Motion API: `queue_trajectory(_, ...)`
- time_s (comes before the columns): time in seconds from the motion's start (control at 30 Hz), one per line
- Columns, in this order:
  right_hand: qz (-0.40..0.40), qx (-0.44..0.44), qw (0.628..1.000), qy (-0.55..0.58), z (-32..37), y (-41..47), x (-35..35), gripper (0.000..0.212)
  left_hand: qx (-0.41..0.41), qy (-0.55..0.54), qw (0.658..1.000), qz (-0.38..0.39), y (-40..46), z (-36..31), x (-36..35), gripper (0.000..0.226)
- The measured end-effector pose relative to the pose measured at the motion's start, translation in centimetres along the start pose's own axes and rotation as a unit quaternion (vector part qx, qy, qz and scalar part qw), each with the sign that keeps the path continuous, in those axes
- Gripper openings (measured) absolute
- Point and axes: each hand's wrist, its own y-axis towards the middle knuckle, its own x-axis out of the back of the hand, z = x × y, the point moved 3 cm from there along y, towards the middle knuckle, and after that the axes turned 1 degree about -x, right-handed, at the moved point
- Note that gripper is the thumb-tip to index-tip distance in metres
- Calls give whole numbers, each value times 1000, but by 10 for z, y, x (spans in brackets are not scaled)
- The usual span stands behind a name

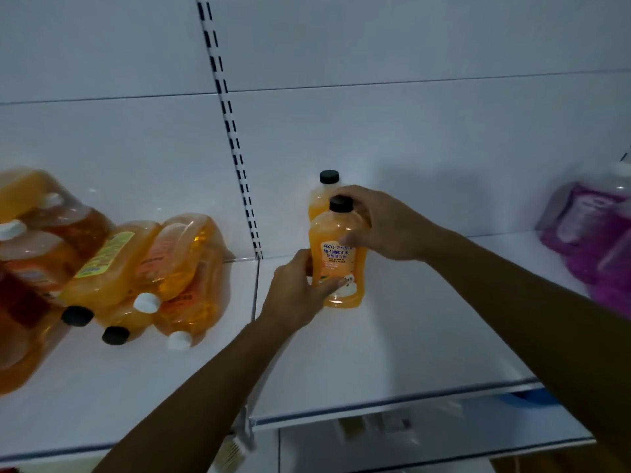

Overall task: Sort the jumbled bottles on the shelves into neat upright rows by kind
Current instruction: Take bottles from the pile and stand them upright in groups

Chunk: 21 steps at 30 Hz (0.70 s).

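Note:
An orange bottle with a black cap point(338, 254) stands upright on the white shelf point(409, 336). My left hand point(300, 288) grips its lower left side. My right hand point(379, 223) wraps its shoulder just under the cap. Directly behind it a second orange black-capped bottle point(322, 192) stands upright against the back panel, mostly hidden. On the left shelf section a heap of orange bottles point(136, 268) lies on its side, some with black caps, some with white caps.
Purple bottles point(590, 233) lie jumbled at the shelf's right end. A slotted upright point(235, 138) divides the back panel into two bays. The shelf's front edge point(392, 409) runs below my forearms, with a lower shelf beneath it.

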Motion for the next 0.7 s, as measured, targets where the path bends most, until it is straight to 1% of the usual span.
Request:
queue_trajectory(0.1,-7,7,998,-57,-8,9,5,65,22,-10,999,-23,12,1,-9,55)
queue_trajectory(0.17,-9,14,995,-94,-10,13,5,67,33,-18,999,-26,16,2,-12,55)
queue_trajectory(0.23,-13,28,991,-128,-9,15,5,74,41,-10,999,-25,17,3,-12,59)
queue_trajectory(0.3,-34,73,986,-149,-2,14,3,82,45,25,998,-20,13,4,-9,66)
queue_trajectory(0.4,-65,166,966,-185,21,15,-10,76,48,113,992,-15,0,7,3,71)
queue_trajectory(0.47,-52,198,957,-207,42,18,-31,73,48,148,988,-19,-15,10,17,64)
queue_trajectory(0.53,-37,207,948,-240,60,24,-58,70,39,174,984,-25,-32,16,35,57)
queue_trajectory(0.6,-44,234,931,-275,77,28,-87,68,36,190,981,-31,-53,26,58,51)
queue_trajectory(0.7,-25,256,930,-263,106,31,-128,67,41,181,982,-44,-89,40,93,35)
